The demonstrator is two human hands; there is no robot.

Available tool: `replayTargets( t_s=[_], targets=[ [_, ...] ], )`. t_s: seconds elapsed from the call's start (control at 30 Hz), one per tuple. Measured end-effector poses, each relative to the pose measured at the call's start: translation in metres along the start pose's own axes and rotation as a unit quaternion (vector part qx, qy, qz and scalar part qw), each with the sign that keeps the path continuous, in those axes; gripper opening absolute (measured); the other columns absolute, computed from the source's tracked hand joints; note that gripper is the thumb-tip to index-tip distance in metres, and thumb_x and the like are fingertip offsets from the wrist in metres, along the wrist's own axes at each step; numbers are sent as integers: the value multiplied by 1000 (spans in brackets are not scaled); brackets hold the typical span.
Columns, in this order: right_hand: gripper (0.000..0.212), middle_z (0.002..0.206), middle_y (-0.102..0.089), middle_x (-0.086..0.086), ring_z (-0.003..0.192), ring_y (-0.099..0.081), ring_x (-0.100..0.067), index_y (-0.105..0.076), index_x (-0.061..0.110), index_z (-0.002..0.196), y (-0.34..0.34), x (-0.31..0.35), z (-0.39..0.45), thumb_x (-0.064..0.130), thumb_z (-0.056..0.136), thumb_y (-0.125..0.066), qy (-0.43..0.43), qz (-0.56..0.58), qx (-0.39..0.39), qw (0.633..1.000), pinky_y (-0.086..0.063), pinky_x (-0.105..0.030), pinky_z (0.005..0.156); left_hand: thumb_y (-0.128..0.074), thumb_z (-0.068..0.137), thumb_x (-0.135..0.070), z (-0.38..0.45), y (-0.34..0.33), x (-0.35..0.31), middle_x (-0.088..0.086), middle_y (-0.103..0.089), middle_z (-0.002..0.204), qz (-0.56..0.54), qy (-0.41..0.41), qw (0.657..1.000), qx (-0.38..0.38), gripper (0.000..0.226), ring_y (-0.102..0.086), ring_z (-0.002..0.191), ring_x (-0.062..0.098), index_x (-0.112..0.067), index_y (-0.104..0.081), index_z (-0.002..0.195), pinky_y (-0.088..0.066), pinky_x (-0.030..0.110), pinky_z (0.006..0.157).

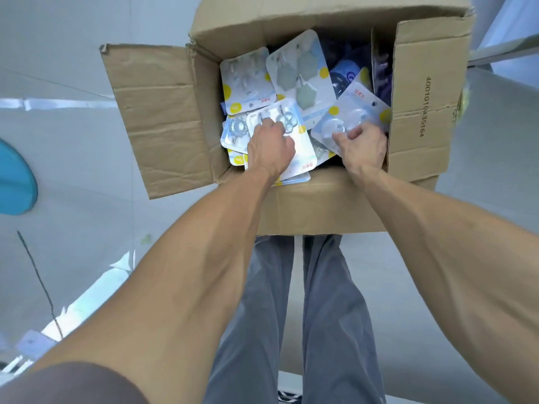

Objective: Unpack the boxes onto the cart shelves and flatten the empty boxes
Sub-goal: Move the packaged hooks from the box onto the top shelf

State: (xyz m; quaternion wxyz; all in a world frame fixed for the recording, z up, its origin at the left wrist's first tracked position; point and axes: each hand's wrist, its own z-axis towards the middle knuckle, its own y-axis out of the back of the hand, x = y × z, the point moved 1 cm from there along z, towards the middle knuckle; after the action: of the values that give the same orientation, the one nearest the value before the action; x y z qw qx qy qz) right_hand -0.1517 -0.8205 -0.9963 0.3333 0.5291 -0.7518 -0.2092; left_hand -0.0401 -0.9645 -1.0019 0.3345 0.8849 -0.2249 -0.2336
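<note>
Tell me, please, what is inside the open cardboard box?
The cardboard box holds loose blister packs of hooks, and dark blue packets at the back. Both hands cover some packs; lower layers are hidden.

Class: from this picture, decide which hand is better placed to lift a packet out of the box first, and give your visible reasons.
Right, probably. The right hand already pinches a tilted blister pack raised above the pile, while the left hand only rests on flat packs.
</note>
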Motion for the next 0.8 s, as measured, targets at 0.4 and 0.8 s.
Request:
replayTargets(
  t_s=[0.4, 0.8],
  targets=[
    [43, 141, -38, -21, 119, -43, -36, -49, 12, 123, -26, -6, -13, -6, 85, -44, 260, -333, -47, 905, -36, -42, 73, -45, 96, -4, 26, 1, 22, 16, -52, 123, 252, -116, 961, 8, 28, -44, 120, 34, -6, -61, 118, -34, 42, 86],
    [24, 122, -48, -21, 116, -45, -36, -61, 0, 110, -6, 26, 5, -3, 90, -48, 299, -395, -38, 868, -42, -43, 73, -43, 103, -30, 24, 33, 44, 13, -56, 126, 123, 106, 984, -80, 31, -49, 119, 29, -7, -58, 118, -42, 39, 90]
  ],
)
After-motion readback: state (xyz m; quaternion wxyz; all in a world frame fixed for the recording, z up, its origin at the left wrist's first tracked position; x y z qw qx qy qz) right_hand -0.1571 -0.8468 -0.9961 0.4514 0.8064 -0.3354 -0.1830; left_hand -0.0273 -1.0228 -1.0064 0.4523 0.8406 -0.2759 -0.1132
